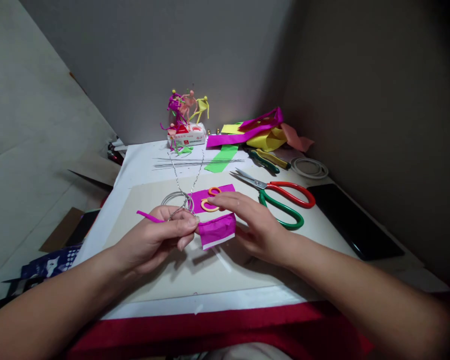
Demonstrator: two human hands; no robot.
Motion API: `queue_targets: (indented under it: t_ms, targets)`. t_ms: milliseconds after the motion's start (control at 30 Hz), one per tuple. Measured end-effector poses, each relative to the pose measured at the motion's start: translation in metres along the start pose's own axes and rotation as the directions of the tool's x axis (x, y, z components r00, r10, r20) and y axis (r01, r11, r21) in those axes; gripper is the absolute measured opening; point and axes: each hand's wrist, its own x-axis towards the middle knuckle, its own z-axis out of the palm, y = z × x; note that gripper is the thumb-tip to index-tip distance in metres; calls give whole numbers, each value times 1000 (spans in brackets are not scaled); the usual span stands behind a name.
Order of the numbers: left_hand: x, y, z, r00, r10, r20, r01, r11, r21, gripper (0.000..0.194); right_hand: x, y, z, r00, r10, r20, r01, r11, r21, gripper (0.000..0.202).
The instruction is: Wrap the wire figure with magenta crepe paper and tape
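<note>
My left hand (165, 232) pinches a twisted silver wire piece (177, 175) whose two long ends stick up. A magenta strip (217, 231) with a white lower edge extends right from its fingertips, and a thin magenta wrapped end (149, 216) points left. My right hand (251, 222) is beside the strip's right end, its fingers apart; whether its hidden lower fingers touch the strip cannot be seen. Behind the hands, a flat magenta piece (228, 188) lies under small orange-handled scissors (210, 204). A grey wire coil (168, 197) lies behind my left hand.
Red and green scissors (261, 185), a black phone (354, 220), a white coil (309, 168) and pliers (266, 161) lie right. Straight wires (198, 163), a green strip (222, 159), coloured strips (262, 135) and small figures (187, 107) on a box (189, 136) are at the back.
</note>
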Motion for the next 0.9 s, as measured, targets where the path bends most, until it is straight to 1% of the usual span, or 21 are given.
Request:
queue_targets:
  t_ms: [67, 200, 267, 367, 467, 667, 800, 900]
  targets:
    - [0, 0, 0, 1000, 9, -1, -9, 1000, 21, 24, -1, -1, 2, 995, -97, -17, 94, 988, -119, 51]
    - [-2, -3, 2, 999, 21, 30, -23, 998, 56, 28, -1, -11, 2, 959, -261, -113, 228, 944, -240, 31]
    - [-2, -5, 3, 998, 40, 56, -44, 997, 68, 27, -1, -17, 0, 947, -294, -126, 251, 927, -278, 25]
    - [-2, -6, 4, 993, 75, 90, -86, 987, 133, 27, -3, -24, -1, 946, -297, -129, 248, 921, -301, 22]
    - [-4, -6, 7, 990, 101, 103, -122, 967, 224, 29, -3, -29, -3, 951, -282, -124, 239, 929, -281, 21]
    - [-8, -4, 12, 983, 173, 56, -181, 894, 410, 23, 0, -36, -6, 975, -178, -133, 152, 971, -185, 21]
    - [-7, -7, 12, 974, 225, 20, -202, 828, 523, 15, 3, -34, -2, 983, -73, -167, 59, 995, -86, 21]
    - [-6, -9, 12, 963, 268, 40, -238, 768, 595, 11, 5, -33, 0, 986, 42, -159, -40, 999, 16, 15]
